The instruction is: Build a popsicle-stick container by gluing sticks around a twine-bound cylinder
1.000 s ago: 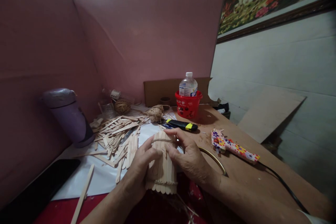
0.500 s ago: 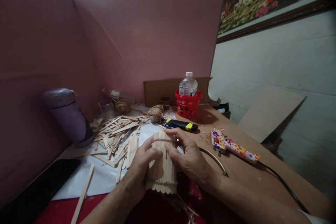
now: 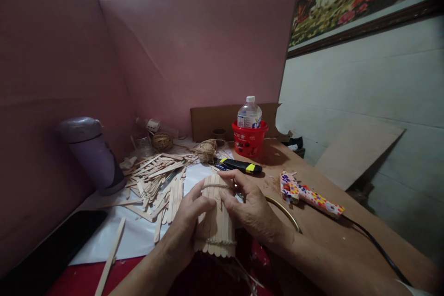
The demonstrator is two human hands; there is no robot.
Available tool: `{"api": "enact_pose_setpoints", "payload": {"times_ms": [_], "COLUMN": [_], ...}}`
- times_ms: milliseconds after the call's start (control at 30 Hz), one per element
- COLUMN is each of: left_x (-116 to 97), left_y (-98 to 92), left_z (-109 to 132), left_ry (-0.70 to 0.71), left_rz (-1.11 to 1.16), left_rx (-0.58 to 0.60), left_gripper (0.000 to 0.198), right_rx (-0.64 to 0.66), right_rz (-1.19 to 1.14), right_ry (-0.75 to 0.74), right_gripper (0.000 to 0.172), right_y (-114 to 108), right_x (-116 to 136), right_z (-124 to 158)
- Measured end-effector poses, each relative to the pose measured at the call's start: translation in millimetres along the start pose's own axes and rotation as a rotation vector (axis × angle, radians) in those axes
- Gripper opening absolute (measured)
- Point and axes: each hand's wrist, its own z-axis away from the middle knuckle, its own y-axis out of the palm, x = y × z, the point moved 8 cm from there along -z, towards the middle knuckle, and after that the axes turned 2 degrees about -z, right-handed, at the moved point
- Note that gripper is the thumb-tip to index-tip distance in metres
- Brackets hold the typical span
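Between my hands is a cylinder of popsicle sticks (image 3: 215,227), its round stick ends facing me and a band of twine running round it near each end. My left hand (image 3: 187,215) grips its left side, thumb lying across the sticks. On the right side, my right hand (image 3: 251,206) holds it with the thumb near the upper twine band and the index finger over the far rim. The far side of the cylinder and several fingertips are hidden. Loose fibres hang below it over a red cloth (image 3: 132,277).
Loose popsicle sticks (image 3: 156,175) lie on white paper at left, beside a purple flask (image 3: 92,157) and a black phone (image 3: 58,249). Behind are twine balls (image 3: 206,150), a utility knife (image 3: 241,165) and a red bucket (image 3: 249,143) holding a bottle. A floral-patterned glue gun (image 3: 310,194) rests at right.
Both hands keep nearly the same hold on the stick cylinder. The whole view has shifted very slightly, and nothing was picked up or released.
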Motion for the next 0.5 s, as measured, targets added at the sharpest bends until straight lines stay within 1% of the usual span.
{"api": "enact_pose_setpoints", "payload": {"times_ms": [133,200,267,333,400,467,500], "left_x": [1,-1,-3,-6,-6,-4,-2], "left_y": [-0.7,0.4,3.0,6.0,5.7,1.4,0.8], "left_z": [0,1,3,4,4,2,1], "left_ry": [-0.028,-0.026,-0.009,-0.002,-0.022,-0.074,-0.116], "left_rz": [0.035,0.084,0.139,0.184,0.227,0.278,0.313], "left_rx": [0.008,0.020,0.044,0.068,0.063,0.030,0.037], "left_gripper": [0.059,0.058,0.054,0.052,0.051,0.050,0.049], "right_rx": [0.028,0.031,0.003,-0.048,-0.122,-0.230,-0.293], "right_rz": [-0.009,-0.012,0.018,0.069,0.105,0.102,0.086], "right_ry": [0.035,0.014,-0.026,-0.060,-0.080,-0.107,-0.122], "right_gripper": [0.032,0.035,0.035,0.034,0.031,0.029,0.028], "right_y": [-1,-3,-6,-12,-19,-30,-37], "right_x": [2,7,13,18,22,24,24], "right_z": [-2,-2,-1,-1,0,0,-1]}}
